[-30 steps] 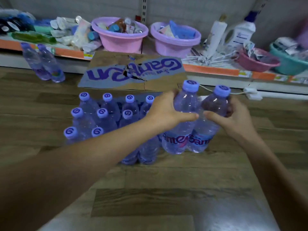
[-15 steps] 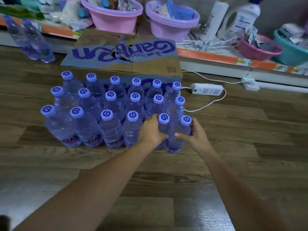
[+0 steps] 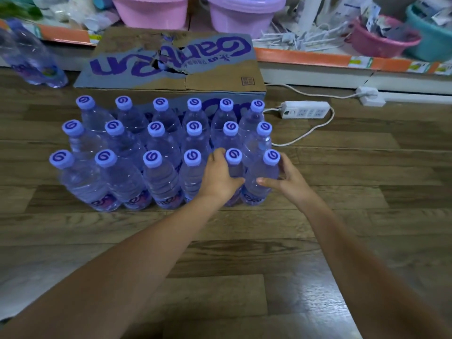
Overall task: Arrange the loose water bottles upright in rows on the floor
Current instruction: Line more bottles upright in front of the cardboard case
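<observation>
Several clear water bottles with purple caps stand upright in three rows [image 3: 156,143] on the wooden floor [image 3: 220,241], in front of a cardboard box. My left hand [image 3: 221,177] grips the second bottle from the right in the front row [image 3: 233,156]. My right hand [image 3: 285,178] wraps around the rightmost front-row bottle [image 3: 263,177], thumb on its near side. Both of these bottles stand on the floor, touching the row.
The torn cardboard box [image 3: 176,67] lies behind the rows. Two more bottles [image 3: 31,57] lean at the far left. A white power strip [image 3: 304,109] with its cable lies right of the box. Plastic basins [image 3: 151,11] with goods sit on a low shelf behind.
The two bottles that my hands held up in the air came down onto the floor at the right end of the front row. My hands still hold them.
</observation>
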Tool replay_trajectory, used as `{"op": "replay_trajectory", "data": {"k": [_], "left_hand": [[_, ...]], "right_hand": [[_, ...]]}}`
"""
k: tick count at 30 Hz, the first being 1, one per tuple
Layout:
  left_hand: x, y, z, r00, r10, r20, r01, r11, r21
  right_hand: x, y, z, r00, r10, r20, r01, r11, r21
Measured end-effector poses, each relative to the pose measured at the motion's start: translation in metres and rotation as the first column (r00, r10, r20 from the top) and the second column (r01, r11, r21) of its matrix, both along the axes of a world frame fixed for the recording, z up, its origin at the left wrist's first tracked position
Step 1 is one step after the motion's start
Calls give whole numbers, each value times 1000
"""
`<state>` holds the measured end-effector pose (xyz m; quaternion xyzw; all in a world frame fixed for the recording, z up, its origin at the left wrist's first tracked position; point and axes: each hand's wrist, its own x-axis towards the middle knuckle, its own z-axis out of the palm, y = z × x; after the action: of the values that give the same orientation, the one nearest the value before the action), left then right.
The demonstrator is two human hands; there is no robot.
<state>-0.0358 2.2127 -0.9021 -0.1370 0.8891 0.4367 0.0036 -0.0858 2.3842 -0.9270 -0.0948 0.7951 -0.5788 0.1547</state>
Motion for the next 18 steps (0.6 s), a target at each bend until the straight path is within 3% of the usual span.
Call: {"op": "replay_trajectory", "data": {"k": [7,18], "left_hand": [[-4,-7,10,997,-69,37,72,995,-76],[-4,-12,12,994,-103,-18,101,990,-99]], "right_hand": [[3,-3,1,996,-54,-72,59,996,62],[8,-12,5,996,-83,-14,84,993,83]]}}
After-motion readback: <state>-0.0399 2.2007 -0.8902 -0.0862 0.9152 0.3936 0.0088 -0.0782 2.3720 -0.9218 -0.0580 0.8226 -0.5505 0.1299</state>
